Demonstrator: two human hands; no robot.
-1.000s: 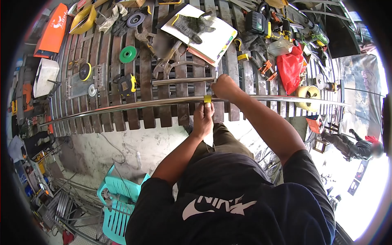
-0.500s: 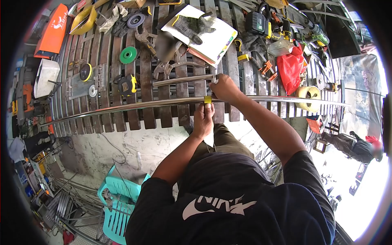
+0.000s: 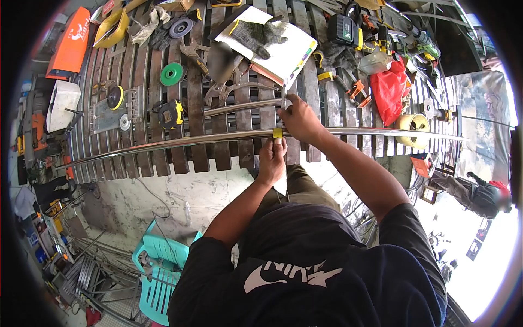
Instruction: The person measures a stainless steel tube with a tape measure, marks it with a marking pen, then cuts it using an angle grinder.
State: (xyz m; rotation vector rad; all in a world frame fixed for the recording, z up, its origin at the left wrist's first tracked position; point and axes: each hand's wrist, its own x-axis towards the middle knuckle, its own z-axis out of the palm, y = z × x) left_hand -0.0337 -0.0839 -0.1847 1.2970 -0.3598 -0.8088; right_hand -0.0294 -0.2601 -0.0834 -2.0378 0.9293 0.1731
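A cluttered workshop surrounds a slatted metal bench that spans the upper half of the frame, where a person in a dark shirt works with bare hands. A long, shiny pipe lies across the slats, running from the left of the frame to the right. At center, the left hand pinches a small yellow piece against it, thumb uppermost. The right hand, fingers curled, is just beside, at the right end of a shorter pipe; whether it grips anything cannot be told. At upper center, a dark glove rests on an open notebook. A green disc and a tape measure lie at left of center, a red bag at upper right. A teal chair stands at lower left; another person appears at far right.
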